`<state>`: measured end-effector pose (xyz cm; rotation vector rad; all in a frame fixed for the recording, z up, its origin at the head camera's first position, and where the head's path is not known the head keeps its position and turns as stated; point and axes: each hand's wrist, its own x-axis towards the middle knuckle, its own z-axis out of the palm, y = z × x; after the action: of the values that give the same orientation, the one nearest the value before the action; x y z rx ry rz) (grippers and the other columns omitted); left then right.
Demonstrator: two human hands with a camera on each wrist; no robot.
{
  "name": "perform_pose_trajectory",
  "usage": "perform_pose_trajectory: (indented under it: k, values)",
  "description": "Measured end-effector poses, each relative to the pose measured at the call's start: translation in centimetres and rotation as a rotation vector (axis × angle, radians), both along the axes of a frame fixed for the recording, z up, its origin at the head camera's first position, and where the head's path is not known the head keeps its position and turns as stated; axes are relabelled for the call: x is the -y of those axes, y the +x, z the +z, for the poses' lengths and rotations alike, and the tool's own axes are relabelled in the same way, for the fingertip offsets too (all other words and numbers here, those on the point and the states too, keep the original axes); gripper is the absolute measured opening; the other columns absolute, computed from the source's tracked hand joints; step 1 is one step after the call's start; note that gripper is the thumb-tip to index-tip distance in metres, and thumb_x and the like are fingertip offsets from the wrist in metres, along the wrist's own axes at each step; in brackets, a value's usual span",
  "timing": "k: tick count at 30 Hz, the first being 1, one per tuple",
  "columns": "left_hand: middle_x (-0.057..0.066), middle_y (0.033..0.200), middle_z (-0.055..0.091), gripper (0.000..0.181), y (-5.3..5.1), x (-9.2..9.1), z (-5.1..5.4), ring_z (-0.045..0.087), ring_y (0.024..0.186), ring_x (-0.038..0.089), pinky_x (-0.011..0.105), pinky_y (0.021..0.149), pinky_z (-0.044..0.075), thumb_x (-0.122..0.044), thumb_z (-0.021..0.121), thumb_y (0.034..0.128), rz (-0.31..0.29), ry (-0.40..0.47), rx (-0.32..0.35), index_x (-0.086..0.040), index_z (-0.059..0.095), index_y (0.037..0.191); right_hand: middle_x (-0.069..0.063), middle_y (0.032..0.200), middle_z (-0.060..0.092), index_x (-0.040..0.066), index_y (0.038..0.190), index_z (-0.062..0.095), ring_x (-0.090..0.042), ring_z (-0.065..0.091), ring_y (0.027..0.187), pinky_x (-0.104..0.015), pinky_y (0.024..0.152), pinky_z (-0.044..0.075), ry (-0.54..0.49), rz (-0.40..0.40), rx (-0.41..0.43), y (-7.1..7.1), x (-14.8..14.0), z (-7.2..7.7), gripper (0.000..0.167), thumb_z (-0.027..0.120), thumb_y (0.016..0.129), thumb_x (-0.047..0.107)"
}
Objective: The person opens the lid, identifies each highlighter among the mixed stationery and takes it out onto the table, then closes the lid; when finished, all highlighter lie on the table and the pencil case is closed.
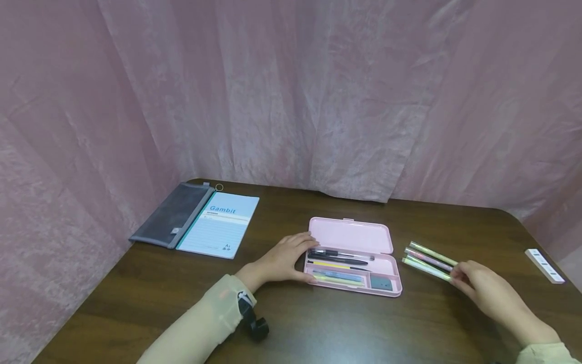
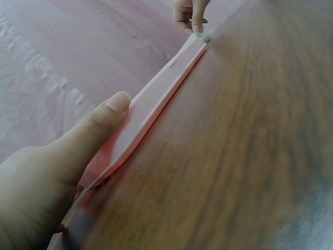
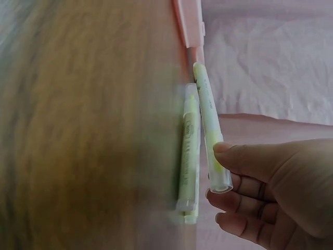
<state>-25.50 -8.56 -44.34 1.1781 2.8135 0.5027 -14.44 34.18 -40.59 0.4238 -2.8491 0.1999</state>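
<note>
Right of the pencil case, I had the right hand pinching a highlighter; the left hand gripped the case, presumably to steady it.

Some kinda study spot, can't tell if it's a home: brown table, notebook at left, pencil case near centre, pink drapes up top.

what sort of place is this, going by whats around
Most likely a desk for study or writing: a dark wooden table bears an open pink pencil case and a Gambit notebook. Whether it is in a home or elsewhere, the pictures don't tell.
</note>
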Motion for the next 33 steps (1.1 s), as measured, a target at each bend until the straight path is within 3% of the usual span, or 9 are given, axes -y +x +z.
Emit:
perform_pose_trajectory:
  k: [18,29,33]
  values:
    - [0.0,0.155,0.036,0.089,0.0,0.0,0.05,0.027,0.147,0.019,0.045,0.12,0.024,-0.071,0.066,0.0735,0.004,0.004,0.006,-0.024,0.04,0.145,0.01,0.072,0.055,0.014,0.08,0.062,0.005,0.043,0.065,-0.023,0.055,0.044,0.004,-0.02,0.015,-0.03,-0.52,-0.61,0.014,0.076,0.077,0.01]
    - [0.001,0.154,0.036,0.09,0.09,0.03,0.17,0.028,0.146,0.02,0.046,0.119,0.025,-0.071,0.065,0.0732,0.003,0.003,-0.002,-0.023,0.041,0.145,0.012,0.07,0.053,0.016,0.078,0.062,0.007,0.041,0.063,-0.022,0.053,0.042,0.022,0.0,-0.02,-0.13,-0.71,-0.89,0.017,0.078,0.075,0.011]
    - [0.001,0.154,0.036,0.089,0.09,0.0,0.21,0.027,0.146,0.019,0.045,0.119,0.025,-0.07,0.066,0.0733,0.0,-0.005,-0.013,-0.023,0.041,0.144,0.012,0.071,0.052,0.017,0.078,0.062,0.006,0.04,0.063,-0.021,0.053,0.041,0.041,-0.008,0.015,-0.01,-0.66,-0.77,0.016,0.077,0.077,0.012]
